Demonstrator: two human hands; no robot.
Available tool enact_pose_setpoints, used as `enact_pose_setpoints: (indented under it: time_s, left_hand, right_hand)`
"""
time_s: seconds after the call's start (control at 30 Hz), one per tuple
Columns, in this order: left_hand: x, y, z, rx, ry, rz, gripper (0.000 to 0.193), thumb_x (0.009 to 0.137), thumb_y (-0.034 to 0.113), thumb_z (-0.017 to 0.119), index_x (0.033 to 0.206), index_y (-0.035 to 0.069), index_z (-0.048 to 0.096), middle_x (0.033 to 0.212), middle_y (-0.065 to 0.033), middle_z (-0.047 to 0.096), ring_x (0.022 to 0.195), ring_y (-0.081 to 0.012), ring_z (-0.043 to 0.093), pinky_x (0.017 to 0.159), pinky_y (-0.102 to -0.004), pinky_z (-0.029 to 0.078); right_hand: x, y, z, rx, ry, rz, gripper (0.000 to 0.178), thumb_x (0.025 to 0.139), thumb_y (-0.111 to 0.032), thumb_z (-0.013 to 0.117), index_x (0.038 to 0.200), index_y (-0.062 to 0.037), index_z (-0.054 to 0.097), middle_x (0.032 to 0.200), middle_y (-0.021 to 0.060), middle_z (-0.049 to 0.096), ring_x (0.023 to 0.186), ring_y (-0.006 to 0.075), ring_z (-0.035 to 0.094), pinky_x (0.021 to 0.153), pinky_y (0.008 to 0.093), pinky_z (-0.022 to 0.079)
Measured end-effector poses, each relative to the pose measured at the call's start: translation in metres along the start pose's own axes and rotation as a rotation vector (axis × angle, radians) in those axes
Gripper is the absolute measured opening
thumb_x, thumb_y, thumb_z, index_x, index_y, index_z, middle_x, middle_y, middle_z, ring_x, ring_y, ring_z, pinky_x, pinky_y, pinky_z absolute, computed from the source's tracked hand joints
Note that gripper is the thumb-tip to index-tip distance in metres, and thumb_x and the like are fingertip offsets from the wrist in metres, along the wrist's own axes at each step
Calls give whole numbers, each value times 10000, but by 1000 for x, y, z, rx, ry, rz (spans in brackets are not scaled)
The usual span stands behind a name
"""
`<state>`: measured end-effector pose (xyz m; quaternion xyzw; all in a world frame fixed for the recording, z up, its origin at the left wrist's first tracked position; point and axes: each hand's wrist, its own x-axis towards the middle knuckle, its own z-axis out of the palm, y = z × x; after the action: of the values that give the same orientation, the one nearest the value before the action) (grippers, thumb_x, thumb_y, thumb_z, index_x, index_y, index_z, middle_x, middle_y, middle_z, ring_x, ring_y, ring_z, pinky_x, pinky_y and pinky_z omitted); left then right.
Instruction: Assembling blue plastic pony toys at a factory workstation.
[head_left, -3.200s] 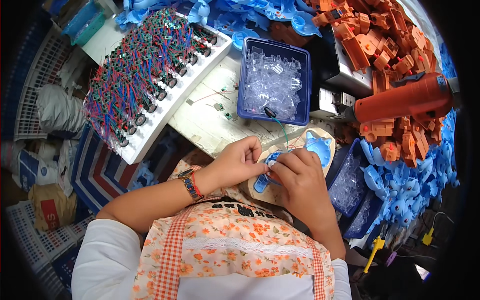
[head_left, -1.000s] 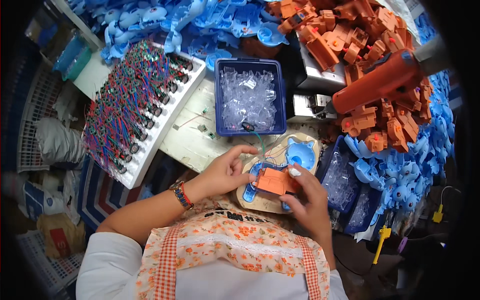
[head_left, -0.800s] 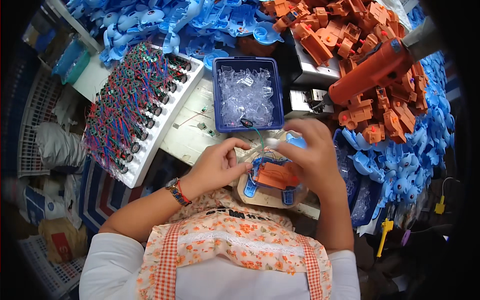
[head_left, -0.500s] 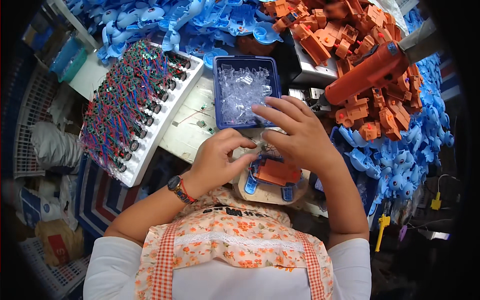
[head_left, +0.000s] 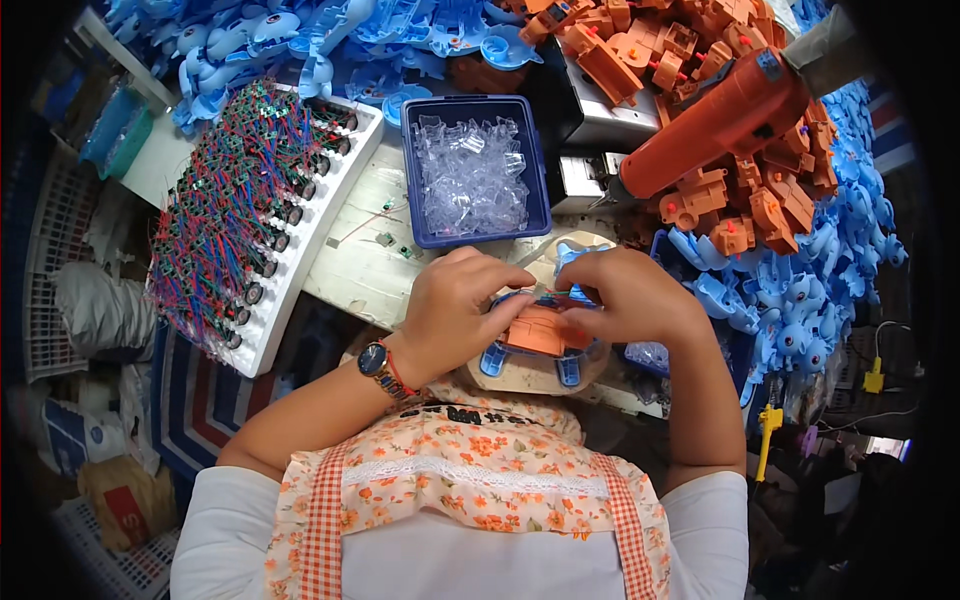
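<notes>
An orange plastic housing [head_left: 540, 330] sits in a blue plastic shell [head_left: 569, 372] on a pale round-edged board close to my apron. My left hand [head_left: 458, 305] is at the left side of this piece, thumb and fingertips pinched together at its far edge. From the right, my right hand [head_left: 640, 295] bends over the same edge, its fingers curled in and thumb by the orange housing. Thin coloured wires show between the fingertips. Whatever small part each hand pinches is hidden by the fingers.
Beyond my hands stands a dark blue bin [head_left: 412, 165] of clear plastic pieces. To the left, a white foam tray [head_left: 300, 235] carries wired circuit boards. An orange power tool [head_left: 715, 125] hangs at right, before heaped orange housings [head_left: 785, 215] and blue shells [head_left: 800, 320].
My right hand has come down from near the bin to the far edge of the orange housing. My left fingertips have moved slightly right and down onto it. The view has shifted slightly.
</notes>
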<state>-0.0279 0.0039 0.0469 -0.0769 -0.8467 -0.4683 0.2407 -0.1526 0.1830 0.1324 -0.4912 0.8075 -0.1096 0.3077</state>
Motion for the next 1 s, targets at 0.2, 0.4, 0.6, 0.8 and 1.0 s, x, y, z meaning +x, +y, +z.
enact_pose_setpoints:
  time_s: [0.2, 0.4, 0.6, 0.8, 1.0]
  left_hand:
    - [4, 3, -6, 226, 19, 201, 159, 744, 146, 742, 895, 108, 715, 879, -9, 686, 820, -195, 617, 708, -329, 461]
    - [5, 7, -5, 120, -65, 132, 197, 731, 119, 771, 920, 90, 722, 906, -39, 709, 842, -221, 640, 721, -335, 480]
    - [10, -3, -7, -206, -172, -82, 152, 744, 91, 752, 892, 62, 733, 859, -74, 705, 832, -237, 650, 774, -344, 495]
    - [17, -12, -13, -335, -297, -20, 132, 746, 95, 738, 875, 67, 731, 862, -75, 706, 828, -228, 656, 754, -329, 500]
    - [30, -12, -15, -445, -444, -250, 103, 756, 93, 751, 852, 71, 722, 848, -33, 688, 784, -141, 640, 684, -272, 479]
  right_hand:
    - [1, 2, 4, -83, 248, -91, 215, 745, -121, 725, 896, -6, 624, 823, 111, 646, 706, 237, 625, 666, 341, 481]
    - [-8, 7, 2, 710, 10, 121, 328, 767, -31, 730, 1043, -21, 553, 816, 36, 639, 778, 76, 592, 678, 260, 464]
    - [-12, -10, 1, 363, 76, 103, 323, 760, -25, 714, 1057, -51, 588, 782, 34, 640, 705, 103, 602, 612, 278, 464]
    - [-13, -11, 19, -289, 306, -53, 245, 699, -125, 725, 934, -95, 661, 733, 46, 599, 649, 250, 606, 580, 346, 478]
    - [-12, -15, 22, -631, 506, -250, 192, 677, -149, 731, 815, -99, 606, 709, 32, 538, 638, 251, 597, 561, 369, 467]
